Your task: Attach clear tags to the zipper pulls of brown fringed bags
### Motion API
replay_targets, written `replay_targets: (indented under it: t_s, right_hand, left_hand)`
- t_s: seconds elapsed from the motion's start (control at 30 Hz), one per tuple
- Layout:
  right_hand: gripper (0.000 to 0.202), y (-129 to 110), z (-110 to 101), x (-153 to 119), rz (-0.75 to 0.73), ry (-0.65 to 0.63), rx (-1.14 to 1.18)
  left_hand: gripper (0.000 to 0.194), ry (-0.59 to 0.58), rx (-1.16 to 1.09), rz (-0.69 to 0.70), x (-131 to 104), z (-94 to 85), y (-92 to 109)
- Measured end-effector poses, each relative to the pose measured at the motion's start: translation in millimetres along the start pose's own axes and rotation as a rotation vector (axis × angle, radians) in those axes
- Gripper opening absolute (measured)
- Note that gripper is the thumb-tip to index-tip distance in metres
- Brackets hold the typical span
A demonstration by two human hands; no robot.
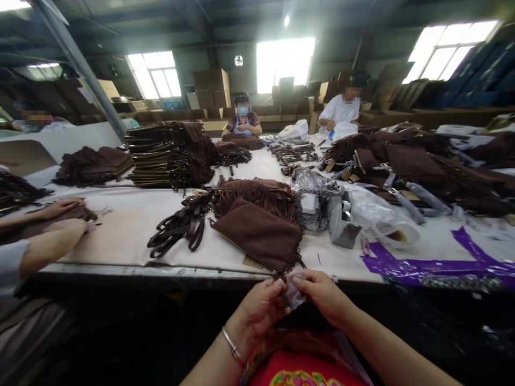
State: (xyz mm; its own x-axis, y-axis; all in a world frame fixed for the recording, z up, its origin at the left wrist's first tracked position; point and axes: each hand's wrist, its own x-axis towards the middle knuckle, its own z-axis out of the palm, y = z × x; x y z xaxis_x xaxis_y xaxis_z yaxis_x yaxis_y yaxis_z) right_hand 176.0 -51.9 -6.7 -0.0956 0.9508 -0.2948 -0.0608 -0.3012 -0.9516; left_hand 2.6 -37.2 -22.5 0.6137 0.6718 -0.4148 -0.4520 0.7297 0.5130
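Note:
A dark brown fringed pouch (257,230) lies tilted on the table's near edge, one corner pointing toward me. At that corner my left hand (261,305) pinches a short brown strap (285,301) with a metal end. My right hand (322,292) has thumb and fingers closed on a small translucent wrapping piece (296,292), held right beside the strap. Behind the pouch is a heap of brown fringe (257,193). A bundle of dark straps (177,230) rests to its left.
Stacked brown pouches (161,155) rise at the back left, and more pouches (418,161) pile up at right. A tape dispenser (341,222), clear plastic bag (378,214) and purple plastic strip (434,260) lie on the table. A co-worker's arms (52,241) reach in at left.

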Motion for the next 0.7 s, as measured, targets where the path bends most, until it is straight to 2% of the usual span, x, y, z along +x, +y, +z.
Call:
replay_targets:
  t_s: [0.1, 0.3, 0.47, 0.7]
  right_hand:
    - [0.032, -1, 0, 2, -0.011, 0.02, -0.066]
    - [0.039, 0, -8, 5, -0.005, 0.112, -0.055]
    - [0.039, 2, -15, 11, -0.062, 0.246, -0.287]
    - [0.043, 7, -13, 17, -0.143, 0.363, -0.548]
  left_hand:
    - [0.025, -0.007, 0.017, -0.004, 2, -2.6, -3]
    - [0.028, 0.075, 0.038, -0.026, 2, -8.4, -5]
    - [0.029, 0.08, 0.045, -0.035, 2, -7.5, -6]
    - [0.03, 0.005, 0.085, 0.022, -4, -2.0, 2]
